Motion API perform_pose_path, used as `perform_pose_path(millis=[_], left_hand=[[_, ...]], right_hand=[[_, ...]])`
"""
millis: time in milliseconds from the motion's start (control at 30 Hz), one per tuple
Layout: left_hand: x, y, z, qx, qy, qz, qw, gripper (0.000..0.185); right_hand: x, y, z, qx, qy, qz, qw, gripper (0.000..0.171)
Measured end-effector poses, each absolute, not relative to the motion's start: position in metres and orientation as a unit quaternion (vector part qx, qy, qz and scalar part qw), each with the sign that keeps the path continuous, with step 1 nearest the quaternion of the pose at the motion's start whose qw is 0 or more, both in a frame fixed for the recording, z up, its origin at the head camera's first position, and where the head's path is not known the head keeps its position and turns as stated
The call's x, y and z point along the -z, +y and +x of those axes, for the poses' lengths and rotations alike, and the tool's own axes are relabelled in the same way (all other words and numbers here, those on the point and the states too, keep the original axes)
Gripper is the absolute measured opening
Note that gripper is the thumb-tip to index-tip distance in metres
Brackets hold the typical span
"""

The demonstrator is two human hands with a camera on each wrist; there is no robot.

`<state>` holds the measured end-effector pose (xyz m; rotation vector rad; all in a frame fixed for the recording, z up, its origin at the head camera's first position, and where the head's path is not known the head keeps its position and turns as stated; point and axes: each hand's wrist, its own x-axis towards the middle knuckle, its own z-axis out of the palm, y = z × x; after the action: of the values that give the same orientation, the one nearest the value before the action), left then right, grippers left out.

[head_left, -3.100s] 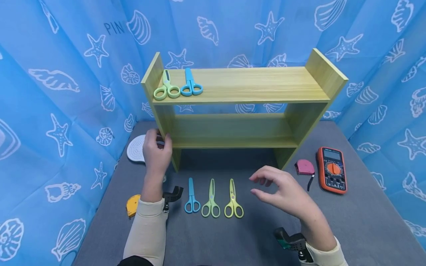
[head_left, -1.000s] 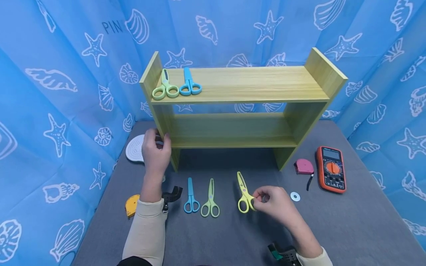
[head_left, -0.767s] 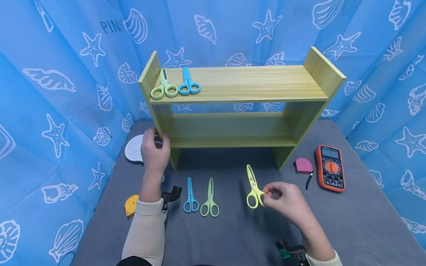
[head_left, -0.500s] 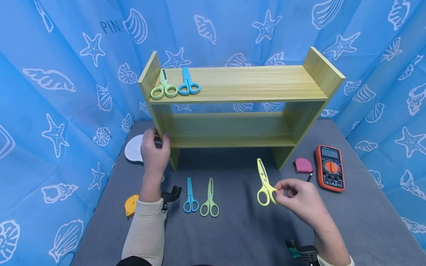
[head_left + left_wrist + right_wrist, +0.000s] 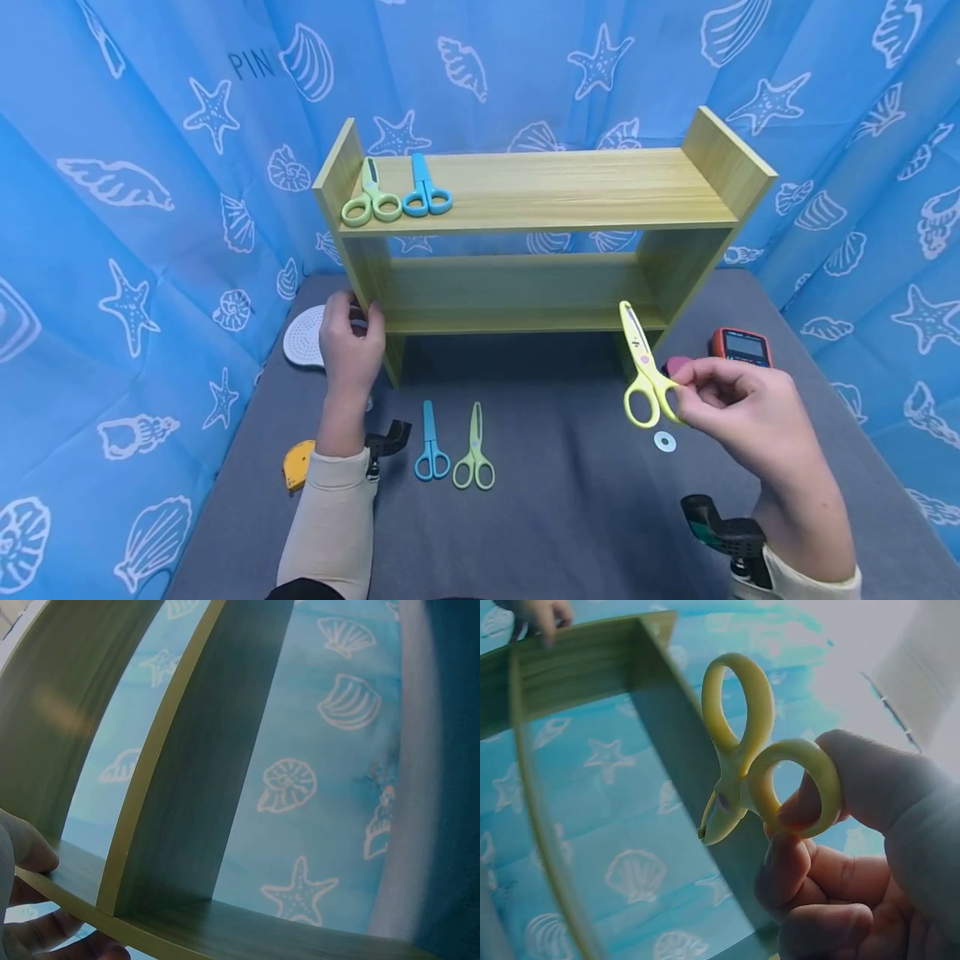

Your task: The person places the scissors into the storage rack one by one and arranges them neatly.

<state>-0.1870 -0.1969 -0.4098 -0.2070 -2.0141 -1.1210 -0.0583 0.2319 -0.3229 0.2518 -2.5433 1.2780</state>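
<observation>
My right hand [image 5: 742, 408] pinches one handle loop of the yellow scissors [image 5: 642, 358], which hang in the air in front of the shelf's right end, blades pointing up and away. In the right wrist view, thumb and fingers close on the loop of the scissors [image 5: 739, 742]. My left hand [image 5: 351, 346] grips the left side panel of the wooden shelf [image 5: 540, 212], thumb on one face and fingers on the other in the left wrist view. Green scissors [image 5: 371, 196] and blue scissors [image 5: 423, 190] lie at the left of the top board. Another blue pair [image 5: 429, 442] and green pair [image 5: 475, 450] lie on the table.
On the grey table [image 5: 525, 533], a white perforated object [image 5: 303, 337] and a yellow tape measure [image 5: 297, 464] lie left. At right are a multimeter [image 5: 742, 346] and a pink tape measure [image 5: 677, 365], both partly hidden by my right hand, and a white washer-like disc [image 5: 664, 442]. A blue curtain [image 5: 510, 67] hangs behind.
My right hand has taken the yellow scissors from the table, lifted them and carried them right and toward the shelf. My left hand has stayed on the shelf's side panel.
</observation>
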Motion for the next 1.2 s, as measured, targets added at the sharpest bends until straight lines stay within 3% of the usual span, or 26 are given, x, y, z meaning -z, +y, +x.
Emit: perform_pose_path(millis=[367,500,767,967,1200], left_hand=[[0.410,-0.197,-0.187,0.439,-0.796,-0.090,0.407,0.017],[0.410,-0.197,-0.187,0.435,-0.797,-0.091,0.410,0.016],[0.408,-0.197,-0.185,0.427,-0.805,-0.084,0.404,0.017],[0.407,-0.197,-0.184,0.432,-0.804,-0.088,0.400,0.017],[0.409,-0.199,-0.186,0.428,-0.804,-0.089,0.404,0.016]], right_hand=[[0.266,0.228,-0.077,-0.502,-0.847,0.049,0.165,0.005],[0.245,0.221,-0.085,-0.592,-0.792,0.026,0.149,0.008],[0.203,0.200,-0.118,-0.660,-0.733,0.075,0.144,0.010],[0.174,0.173,-0.159,-0.567,-0.811,0.074,0.124,0.008],[0.170,0.133,-0.203,-0.497,-0.857,0.104,0.086,0.016]])
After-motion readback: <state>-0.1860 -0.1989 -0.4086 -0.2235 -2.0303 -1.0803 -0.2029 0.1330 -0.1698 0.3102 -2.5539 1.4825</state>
